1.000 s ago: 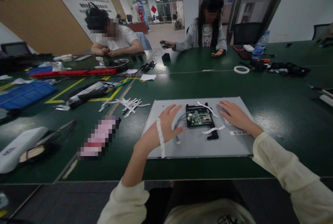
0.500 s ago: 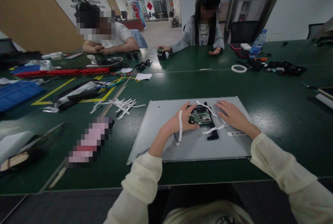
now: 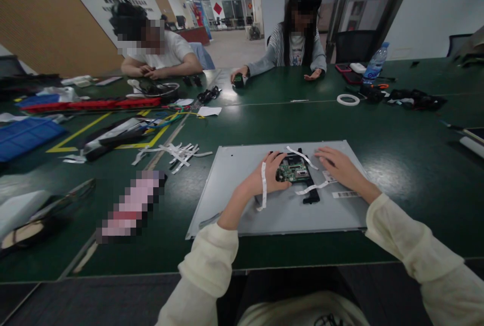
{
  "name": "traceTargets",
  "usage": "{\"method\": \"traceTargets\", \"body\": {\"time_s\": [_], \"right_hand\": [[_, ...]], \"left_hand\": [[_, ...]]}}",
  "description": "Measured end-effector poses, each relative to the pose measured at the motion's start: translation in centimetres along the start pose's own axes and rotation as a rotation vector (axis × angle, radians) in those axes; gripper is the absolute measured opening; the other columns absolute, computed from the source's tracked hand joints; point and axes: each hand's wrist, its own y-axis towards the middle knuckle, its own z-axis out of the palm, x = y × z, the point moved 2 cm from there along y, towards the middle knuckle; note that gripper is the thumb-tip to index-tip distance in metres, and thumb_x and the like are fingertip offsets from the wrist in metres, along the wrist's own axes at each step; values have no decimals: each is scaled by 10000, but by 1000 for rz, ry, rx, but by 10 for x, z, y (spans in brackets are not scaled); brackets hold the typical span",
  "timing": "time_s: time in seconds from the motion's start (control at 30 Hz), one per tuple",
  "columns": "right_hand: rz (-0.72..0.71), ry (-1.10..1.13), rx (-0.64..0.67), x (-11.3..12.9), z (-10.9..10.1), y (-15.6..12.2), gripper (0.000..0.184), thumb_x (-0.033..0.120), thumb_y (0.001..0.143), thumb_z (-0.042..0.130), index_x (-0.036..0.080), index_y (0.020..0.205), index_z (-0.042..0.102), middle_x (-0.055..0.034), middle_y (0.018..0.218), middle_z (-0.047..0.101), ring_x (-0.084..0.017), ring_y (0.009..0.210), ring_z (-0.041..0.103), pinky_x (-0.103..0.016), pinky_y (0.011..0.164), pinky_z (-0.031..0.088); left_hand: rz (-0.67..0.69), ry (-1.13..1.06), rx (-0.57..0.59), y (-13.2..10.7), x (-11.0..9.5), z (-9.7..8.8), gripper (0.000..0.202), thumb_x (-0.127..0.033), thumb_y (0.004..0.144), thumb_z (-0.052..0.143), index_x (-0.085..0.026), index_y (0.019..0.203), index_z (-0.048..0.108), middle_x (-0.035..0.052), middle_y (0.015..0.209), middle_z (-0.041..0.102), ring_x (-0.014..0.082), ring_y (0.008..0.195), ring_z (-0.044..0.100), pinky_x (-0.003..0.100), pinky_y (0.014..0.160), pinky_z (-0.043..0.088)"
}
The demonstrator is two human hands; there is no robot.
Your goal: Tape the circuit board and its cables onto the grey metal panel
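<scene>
A grey metal panel [image 3: 230, 189] lies flat on the table in front of me. On it rests a green circuit board [image 3: 297, 170] in a black plastic frame [image 3: 313, 194]. My left hand [image 3: 266, 174] is curled round the board's left side, thumb below and fingers above. A white tape strip [image 3: 263, 184] hangs across the back of that hand. My right hand [image 3: 338, 164] lies right of the board, fingers stretched out, seemingly holding nothing. Two more white strips, an upper one [image 3: 302, 157] and a lower one [image 3: 312, 188], lie across the frame's right part.
A pile of white strips [image 3: 181, 154] and a blurred-out pink object [image 3: 132, 205] lie left of the panel. Farther off are a tape roll [image 3: 348, 100], a water bottle [image 3: 375, 63] and a blue crate [image 3: 26, 137]. Two people sit across the table; one person's hand [image 3: 239, 74] holds a small dark object.
My hands stay nearly in place around the board. My right fingers have shifted slightly. Across the table, a person's hand has turned the small dark object and lowered it a little.
</scene>
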Motion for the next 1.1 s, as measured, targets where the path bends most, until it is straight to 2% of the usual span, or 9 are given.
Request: {"method": "traceTargets", "body": {"time_s": [0.17,0.43,0.77,0.9,1.0,1.1], "right_hand": [[27,102,-98,11,-1,5,322,372,912,454,226,1113,657,-77,1201,621,-227,1121,562,-416,986,430],[30,78,-68,16,9,7,215,351,831,571,207,967,653,-91,1012,625,-238,962,572,-388,831,471],[81,131,-72,13,13,8,109,308,785,608,203,797,634,-68,900,608,-212,874,570,-358,782,465],[109,133,-89,14,13,8,133,305,783,602,193,855,611,-61,883,606,-202,831,570,-347,756,466],[102,121,-99,15,14,7,200,334,783,615,194,924,626,-80,948,607,-220,891,570,-374,803,465],[77,110,-92,15,15,8,144,330,787,611,208,853,648,-85,945,607,-237,938,564,-406,855,452]], "left_hand": [[22,24,-17,2,4,4,869,-470,684,675,-173,1405,292,175,1470,333,332,1397,244,557,1141,186],[43,30,-19,2,2,4,862,-465,686,674,-155,1402,306,184,1458,346,327,1396,248,536,1156,161],[56,56,-17,3,8,9,856,-473,702,648,-183,1419,279,170,1473,333,328,1406,231,541,1161,144],[56,53,-6,3,7,9,846,-487,713,635,-180,1415,277,173,1486,309,318,1419,202,546,1159,134],[57,40,-4,3,5,8,836,-470,709,638,-165,1405,289,184,1486,309,321,1419,197,544,1160,131],[59,28,-2,3,4,8,823,-450,705,635,-185,1404,290,172,1479,328,320,1417,205,554,1157,131]]}}
